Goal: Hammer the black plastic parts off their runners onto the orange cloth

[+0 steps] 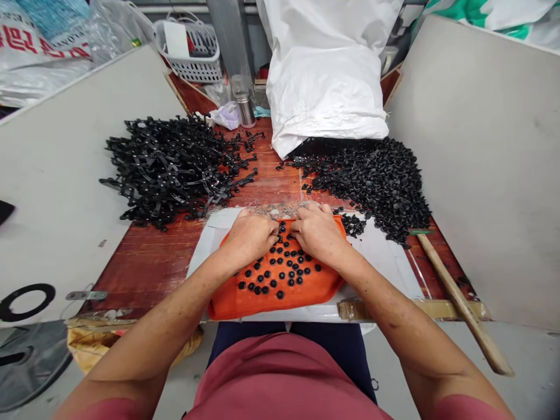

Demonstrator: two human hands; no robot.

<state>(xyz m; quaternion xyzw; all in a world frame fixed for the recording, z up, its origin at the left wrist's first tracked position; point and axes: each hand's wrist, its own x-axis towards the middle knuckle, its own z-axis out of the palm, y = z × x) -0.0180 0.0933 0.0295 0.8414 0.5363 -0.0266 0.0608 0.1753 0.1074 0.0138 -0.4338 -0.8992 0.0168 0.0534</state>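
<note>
An orange cloth (245, 303) lies on a white sheet at the front of the table. Many small round black parts (280, 294) are spread over it. At the cloth's far left edge, my left hand (254, 233) is closed with its fingers curled inward. My right hand (315, 231) mirrors it a short gap to the right, its fingers also bent and pressed together. Both sit over the cloth among the black parts. Whatever their fingertips grip is hidden. More loose black parts (352, 225) lie just beyond my right hand.
A heap of black strip-like plastic pieces (166, 169) stands back left. Another heap of small black parts (376, 181) spreads at right below a white sack (328, 76). A wooden-handled tool (464, 303) overhangs the front edge. Grey panels (481, 157) wall both sides; a steel flask (245, 109) stands behind.
</note>
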